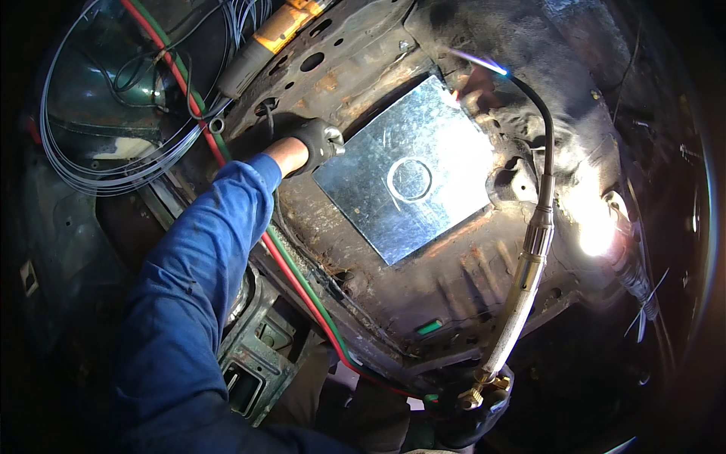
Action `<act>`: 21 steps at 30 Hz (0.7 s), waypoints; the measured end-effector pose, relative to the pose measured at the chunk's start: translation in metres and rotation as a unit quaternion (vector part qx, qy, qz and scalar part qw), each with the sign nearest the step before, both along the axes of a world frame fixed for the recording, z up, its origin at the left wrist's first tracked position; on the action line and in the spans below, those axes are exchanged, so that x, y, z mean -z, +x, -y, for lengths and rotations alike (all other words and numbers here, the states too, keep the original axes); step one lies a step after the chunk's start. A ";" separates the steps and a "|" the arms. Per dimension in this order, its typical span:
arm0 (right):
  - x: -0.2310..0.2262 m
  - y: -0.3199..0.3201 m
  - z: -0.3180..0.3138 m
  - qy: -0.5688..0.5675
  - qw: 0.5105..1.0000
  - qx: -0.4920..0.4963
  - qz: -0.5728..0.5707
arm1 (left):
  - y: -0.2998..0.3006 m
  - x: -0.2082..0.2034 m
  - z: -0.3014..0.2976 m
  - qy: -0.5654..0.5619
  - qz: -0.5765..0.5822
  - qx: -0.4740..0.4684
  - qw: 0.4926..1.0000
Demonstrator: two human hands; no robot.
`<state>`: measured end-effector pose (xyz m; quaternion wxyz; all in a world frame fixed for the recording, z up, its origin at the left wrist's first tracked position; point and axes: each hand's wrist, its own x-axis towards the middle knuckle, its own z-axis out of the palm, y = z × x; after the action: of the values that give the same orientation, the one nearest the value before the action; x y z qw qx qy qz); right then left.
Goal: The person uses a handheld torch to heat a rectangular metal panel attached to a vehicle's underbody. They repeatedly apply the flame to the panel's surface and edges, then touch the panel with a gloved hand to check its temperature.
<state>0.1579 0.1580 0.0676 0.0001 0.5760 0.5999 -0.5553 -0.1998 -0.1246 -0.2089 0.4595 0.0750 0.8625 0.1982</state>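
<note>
My right hand (491, 412), in a dark glove, grips the lower end of a gas torch (522, 295) with a ribbed metal handle and brass fittings. Its bent neck rises to a lit tip, where a thin blue-violet flame (484, 62) points left, beyond the far edge of a shiny square metal sheet (370, 204). On the sheet is a pale ring (392, 178); whether it lies there or is marked on cannot be told. My left hand (318, 144), gloved, is closed at the sheet's left corner. What its curled fingers hold, if anything, is unclear.
Rusty, dented body metal (446, 280) surrounds the sheet. Red and green hoses (291, 272) run under my left arm. A wire coil (57, 151) and an orange-and-black tool (276, 30) lie upper left. A bright work lamp (597, 234) glares at right; a small green cylinder (429, 327) lies below the sheet.
</note>
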 end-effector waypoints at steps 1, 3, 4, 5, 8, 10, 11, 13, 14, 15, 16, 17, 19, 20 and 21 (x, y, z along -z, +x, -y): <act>-0.002 -0.001 0.001 -0.013 1.000 0.018 0.010 | 0.001 -0.005 -0.001 0.000 0.000 0.001 1.000; -0.002 -0.001 0.003 -0.028 0.999 0.037 0.002 | 0.001 -0.014 -0.002 0.000 0.001 0.003 1.000; 0.000 0.002 0.003 -0.028 0.999 0.032 -0.015 | 0.001 -0.015 -0.001 -0.001 -0.003 0.006 1.000; 0.003 0.007 0.004 -0.028 0.998 0.029 -0.038 | 0.002 -0.015 0.001 -0.002 -0.007 0.008 1.000; 0.013 0.015 0.006 -0.033 0.994 0.022 -0.101 | 0.003 -0.012 0.000 0.011 -0.005 0.001 1.000; 0.014 0.020 0.007 -0.039 0.992 0.019 -0.116 | 0.003 -0.012 -0.006 0.028 0.010 -0.007 1.000; 0.016 0.022 0.007 -0.037 0.992 0.015 -0.117 | 0.001 -0.014 -0.011 0.019 0.006 0.002 1.000; 0.017 0.023 0.007 -0.068 0.993 -0.021 -0.091 | 0.004 -0.001 0.009 0.009 -0.019 -0.013 1.000; 0.015 0.021 0.008 -0.078 0.994 -0.036 -0.073 | 0.005 0.003 0.011 0.009 -0.026 -0.018 0.999; 0.013 0.017 0.008 -0.088 0.993 -0.044 -0.065 | 0.006 0.007 0.012 -0.007 -0.011 -0.027 1.000; 0.015 0.017 0.008 -0.066 0.995 -0.057 -0.052 | 0.007 0.011 0.007 0.000 -0.014 -0.023 1.000; 0.018 0.020 0.009 -0.050 0.995 -0.072 -0.044 | 0.009 0.009 0.005 0.001 -0.021 -0.021 1.000; 0.018 0.019 0.008 -0.049 0.993 -0.108 -0.022 | 0.014 0.010 0.014 0.012 -0.033 -0.048 0.998; 0.019 0.022 0.012 -0.066 0.995 -0.067 -0.032 | 0.014 0.013 0.014 0.010 -0.035 -0.042 0.998; 0.020 0.026 0.015 -0.087 0.994 -0.056 -0.037 | 0.014 0.016 0.014 0.008 -0.035 -0.036 0.999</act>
<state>0.1841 0.1431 0.0478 0.0593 0.5185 0.5803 -0.6252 -0.1859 -0.1383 -0.2251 0.4205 0.0545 0.8787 0.2192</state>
